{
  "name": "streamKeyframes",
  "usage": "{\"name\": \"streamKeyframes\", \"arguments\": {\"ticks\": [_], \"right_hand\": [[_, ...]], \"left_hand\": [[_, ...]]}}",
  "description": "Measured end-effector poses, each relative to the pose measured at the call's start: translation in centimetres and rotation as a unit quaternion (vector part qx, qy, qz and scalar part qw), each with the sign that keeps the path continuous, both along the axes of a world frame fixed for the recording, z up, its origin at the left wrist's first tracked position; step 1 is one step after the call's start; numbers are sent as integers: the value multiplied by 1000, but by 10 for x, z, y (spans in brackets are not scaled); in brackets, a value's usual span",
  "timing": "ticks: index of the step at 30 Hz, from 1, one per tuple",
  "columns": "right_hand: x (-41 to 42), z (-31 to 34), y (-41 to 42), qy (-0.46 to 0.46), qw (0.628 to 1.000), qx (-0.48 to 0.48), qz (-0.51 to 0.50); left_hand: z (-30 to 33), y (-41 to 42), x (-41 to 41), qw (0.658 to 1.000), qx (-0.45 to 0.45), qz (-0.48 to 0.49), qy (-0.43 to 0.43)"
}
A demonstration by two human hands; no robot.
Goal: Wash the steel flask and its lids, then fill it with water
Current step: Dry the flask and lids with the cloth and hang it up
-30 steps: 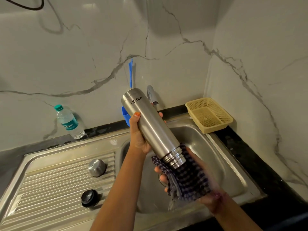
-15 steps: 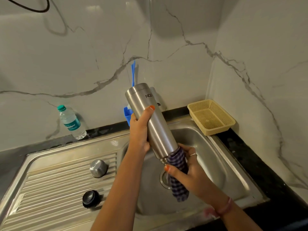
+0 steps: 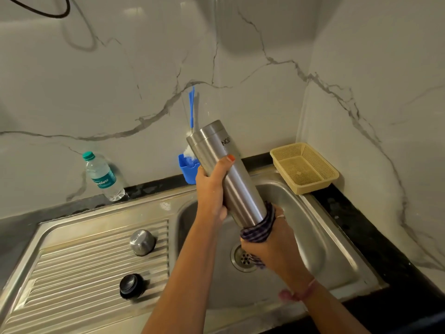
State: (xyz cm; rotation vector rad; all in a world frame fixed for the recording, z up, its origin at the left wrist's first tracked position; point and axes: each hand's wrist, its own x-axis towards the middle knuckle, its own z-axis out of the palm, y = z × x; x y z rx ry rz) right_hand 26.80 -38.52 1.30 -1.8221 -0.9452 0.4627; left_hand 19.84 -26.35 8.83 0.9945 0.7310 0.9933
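Brushed steel flask [image 3: 231, 174]; checked cloth [image 3: 258, 227]; ridged steel drainboard [image 3: 84, 261].

Both hands raised, each closed around something.

The left hand [image 3: 212, 189] is the higher one, fingers wrapped round the flask [image 3: 228, 174], thumb lying up along its side, forearm rising from below. The right hand [image 3: 272, 244] sits lower and to the right of it, fingers curled round a cloth [image 3: 257, 227] at the flask's lower end, wrist bent, forearm angling in from the lower right.
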Motion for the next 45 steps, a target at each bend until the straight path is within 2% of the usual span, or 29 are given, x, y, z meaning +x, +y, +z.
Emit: {"name": "streamKeyframes", "arguments": {"ticks": [2, 5, 7, 9, 11, 13, 15, 17, 19, 21, 22, 23, 25, 29, 31, 32, 34, 36, 40, 45], "right_hand": [[12, 8, -1, 79, 992, -16, 94], [19, 18, -4, 220, 946, -8, 237], [17, 17, -5, 280, 919, 17, 277], [14, 17, -5, 307, 914, 36, 263], [10, 16, -3, 283, 938, 42, 196], [11, 11, 3, 172, 980, 30, 89], [15, 10, 8, 87, 995, 6, 44], [19, 12, 8, 69, 996, -7, 64], [26, 15, 4, 152, 978, 6, 144], [30, 13, 0, 269, 936, 16, 228], [29, 12, -2, 289, 927, 16, 239], [28, 11, -1, 286, 930, 19, 229], [22, 10, 4, 217, 961, 33, 168], [19, 3, 10, 132, 990, 40, 26], [26, 7, 9, 86, 995, 3, 54], [31, 11, 9, 113, 988, -2, 101], [39, 17, 6, 240, 946, 5, 218], [39, 15, 6, 317, 909, 7, 269], [23, 11, 10, 287, 936, 31, 204], [12, 15, 14, 215, 957, 31, 193]], "left_hand": [[-2, 5, -3, 999, -1, -42, -26], [-10, 14, -6, 980, 13, -169, -104], [-15, 19, -5, 955, -11, -245, -168], [-13, 21, -4, 954, -24, -251, -160], [-6, 18, -2, 980, 5, -189, -56], [-1, 11, 3, 991, 69, -99, 60], [-2, 1, 10, 989, 105, -41, 92], [-7, 0, 14, 990, 92, 1, 104], [-12, 6, 11, 996, 47, -32, 65], [-20, 12, 6, 994, 11, -110, -9], [-24, 14, 4, 990, 4, -139, -37], [-26, 14, 3, 987, 6, -154, -52], [-27, 16, 4, 990, 12, -138, -37], [-30, 9, 13, 998, 47, -29, 16], [-33, 7, 14, 998, 49, -6, 24], [-34, 9, 13, 999, 45, -13, 15], [-36, 14, 8, 997, 42, -65, -21], [-39, 18, 5, 992, 47, -109, -43], [-39, 19, 7, 992, 69, -89, -57], [-38, 22, 10, 993, 54, -68, -78]]}}
